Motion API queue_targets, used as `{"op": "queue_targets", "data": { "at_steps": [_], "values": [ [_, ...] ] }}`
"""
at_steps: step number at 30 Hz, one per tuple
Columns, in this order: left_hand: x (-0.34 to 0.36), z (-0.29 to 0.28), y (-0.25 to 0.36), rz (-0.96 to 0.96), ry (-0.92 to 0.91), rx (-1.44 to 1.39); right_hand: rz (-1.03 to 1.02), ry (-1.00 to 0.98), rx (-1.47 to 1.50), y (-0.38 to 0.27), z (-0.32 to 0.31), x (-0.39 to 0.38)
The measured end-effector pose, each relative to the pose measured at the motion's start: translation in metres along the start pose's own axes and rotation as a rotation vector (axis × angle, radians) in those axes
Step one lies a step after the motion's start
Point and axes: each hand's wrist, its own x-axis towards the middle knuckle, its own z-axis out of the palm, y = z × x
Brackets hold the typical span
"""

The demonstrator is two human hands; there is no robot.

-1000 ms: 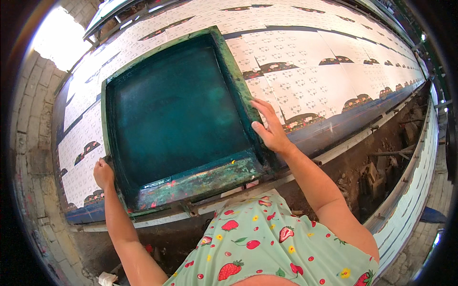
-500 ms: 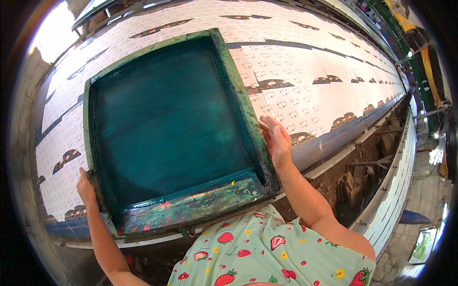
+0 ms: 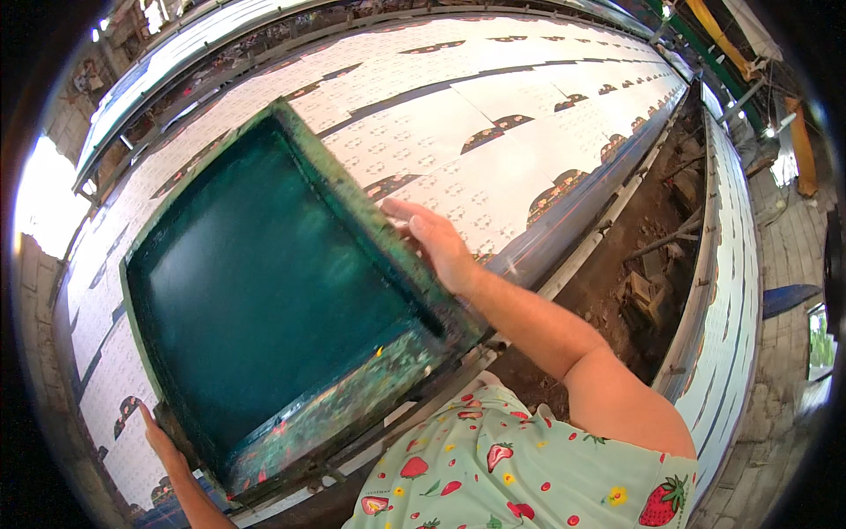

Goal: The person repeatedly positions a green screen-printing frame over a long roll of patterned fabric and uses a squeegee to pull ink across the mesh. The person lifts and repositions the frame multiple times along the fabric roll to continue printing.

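A large screen printing frame (image 3: 344, 198) with a dark green mesh (image 3: 264, 300) spans the space in front of me. Its thick wooden sides are coated in green ink, and the near side carries pink and yellow specks. My right hand (image 3: 438, 249) grips the right side, its fingers partly hidden by the wood. At the lower left side my left hand (image 3: 164, 443) holds the frame, one finger pointing up and the others mostly out of sight. Under and around the frame lie white printed sheets (image 3: 414, 132) with small repeated motifs and dark flowered patches.
The long table (image 3: 529, 256) curves away to the far right. Beside it runs a brown dirt trench (image 3: 608, 309) with boards and a broken box (image 3: 646, 298). Another long table (image 3: 731, 353) with white sheets stands to the right, past which is a paved floor (image 3: 784, 247).
The view has turned, and the frame sits lower and farther left in it, tilted more. Both hands stay at its sides; the right hand now wraps closer to the wood.
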Motion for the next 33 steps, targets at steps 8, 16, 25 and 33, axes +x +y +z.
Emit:
{"op": "queue_targets", "data": {
  "at_steps": [8, 16, 25, 33],
  "values": [
    [-0.146, 0.198, 0.098, -0.026, -0.202, -0.276, 0.123, -0.114, -0.048, -0.060, -0.227, 0.060],
    [-0.256, 0.410, 0.107, 0.032, -0.170, -0.293, 0.062, -0.044, -0.085, -0.077, -0.462, 0.090],
    [-0.371, 0.576, 0.112, 0.068, -0.177, -0.355, 0.106, 0.080, 0.052, -0.092, -0.642, 0.089],
    [-0.423, 0.636, 0.121, 0.068, -0.168, -0.381, 0.089, 0.122, 0.018, -0.097, -0.707, 0.085]
  ]
}}
